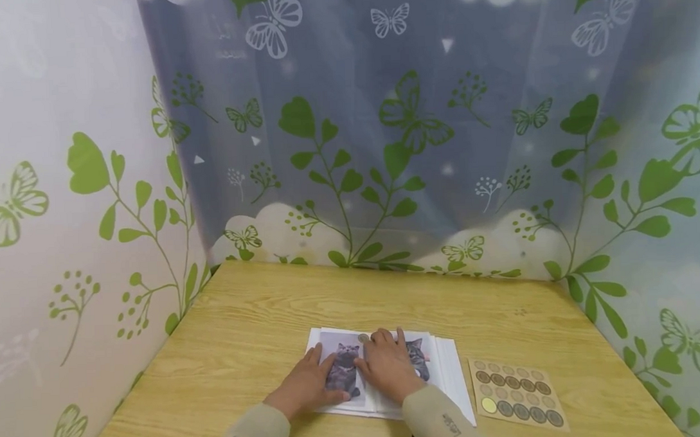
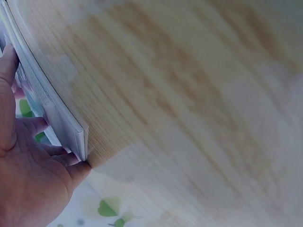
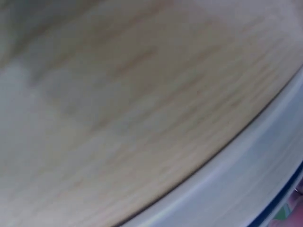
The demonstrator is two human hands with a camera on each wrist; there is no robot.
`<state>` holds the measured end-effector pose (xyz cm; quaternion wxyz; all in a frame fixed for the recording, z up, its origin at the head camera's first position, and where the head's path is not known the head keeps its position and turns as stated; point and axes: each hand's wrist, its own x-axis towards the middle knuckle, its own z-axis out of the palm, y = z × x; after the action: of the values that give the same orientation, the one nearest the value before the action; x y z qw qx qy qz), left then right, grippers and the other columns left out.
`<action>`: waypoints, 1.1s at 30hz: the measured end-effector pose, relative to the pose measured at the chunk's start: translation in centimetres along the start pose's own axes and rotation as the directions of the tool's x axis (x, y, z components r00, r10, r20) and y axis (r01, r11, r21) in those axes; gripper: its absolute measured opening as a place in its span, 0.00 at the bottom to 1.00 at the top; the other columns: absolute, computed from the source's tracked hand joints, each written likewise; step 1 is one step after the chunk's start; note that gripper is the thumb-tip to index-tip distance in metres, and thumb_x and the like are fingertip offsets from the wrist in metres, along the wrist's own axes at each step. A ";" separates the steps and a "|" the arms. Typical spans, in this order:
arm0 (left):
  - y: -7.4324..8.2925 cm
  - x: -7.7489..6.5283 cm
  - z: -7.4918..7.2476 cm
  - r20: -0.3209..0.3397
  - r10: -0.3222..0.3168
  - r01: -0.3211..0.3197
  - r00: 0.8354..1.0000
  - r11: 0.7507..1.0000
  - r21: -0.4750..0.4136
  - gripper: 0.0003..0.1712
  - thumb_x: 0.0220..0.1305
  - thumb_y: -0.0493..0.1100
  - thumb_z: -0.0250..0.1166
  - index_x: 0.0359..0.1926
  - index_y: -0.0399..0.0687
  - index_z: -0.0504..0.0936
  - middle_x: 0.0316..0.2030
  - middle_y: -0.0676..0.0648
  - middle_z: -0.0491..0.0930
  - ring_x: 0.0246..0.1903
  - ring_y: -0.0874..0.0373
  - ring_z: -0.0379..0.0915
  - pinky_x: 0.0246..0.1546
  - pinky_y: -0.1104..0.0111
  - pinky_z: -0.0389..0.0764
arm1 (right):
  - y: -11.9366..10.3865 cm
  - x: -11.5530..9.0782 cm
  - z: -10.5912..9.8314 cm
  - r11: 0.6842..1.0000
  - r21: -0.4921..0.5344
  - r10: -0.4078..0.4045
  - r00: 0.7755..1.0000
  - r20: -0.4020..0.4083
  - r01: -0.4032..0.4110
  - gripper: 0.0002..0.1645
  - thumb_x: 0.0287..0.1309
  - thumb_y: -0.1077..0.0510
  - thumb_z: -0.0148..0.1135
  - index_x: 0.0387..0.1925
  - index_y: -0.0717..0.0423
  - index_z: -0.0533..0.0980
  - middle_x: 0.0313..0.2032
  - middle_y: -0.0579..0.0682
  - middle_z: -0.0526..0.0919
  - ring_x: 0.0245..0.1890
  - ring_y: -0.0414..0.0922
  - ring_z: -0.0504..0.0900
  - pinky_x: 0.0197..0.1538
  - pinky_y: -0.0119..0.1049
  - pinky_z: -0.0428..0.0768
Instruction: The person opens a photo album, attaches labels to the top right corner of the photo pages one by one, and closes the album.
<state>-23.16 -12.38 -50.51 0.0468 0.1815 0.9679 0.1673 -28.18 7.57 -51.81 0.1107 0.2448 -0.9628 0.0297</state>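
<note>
An open book (image 1: 460, 382) with white pages and cat pictures lies on the wooden table. My left hand (image 1: 303, 382) rests spread on the left page, over the edge of a grey cat picture (image 1: 344, 360). In the left wrist view, the fingers of the left hand (image 2: 33, 165) touch the book's edge (image 2: 71, 123). My right hand (image 1: 388, 365) lies across the book's middle, its fingers pressing on the pages. A round sticker (image 1: 363, 338) shows beside its fingers at the page's top. Another cat picture (image 1: 417, 357) is partly covered by the right hand.
A tan sheet (image 1: 515, 389) of round brown stickers lies right of the book, with one yellow circle (image 1: 489, 405) at its lower left. Curtains (image 1: 347, 148) printed with leaves and butterflies enclose the table (image 1: 260, 299) at the back and sides.
</note>
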 end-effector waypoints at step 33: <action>-0.2 0.1 0.3 -0.004 -0.012 0.012 1.000 0.999 -0.036 0.51 0.57 0.66 0.68 0.69 0.33 0.67 0.70 0.23 0.54 0.69 0.29 0.52 0.69 0.44 0.58 | -0.3 1.5 0.8 0.993 0.068 0.095 0.992 0.087 -0.101 0.39 0.70 0.33 0.47 0.65 0.57 0.72 0.67 0.63 0.67 0.70 0.60 0.61 0.70 0.66 0.50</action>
<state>-23.24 -12.45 -50.90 0.0492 0.1745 0.9659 0.1849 -29.49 6.52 -52.23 0.0599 0.2023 -0.9757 0.0596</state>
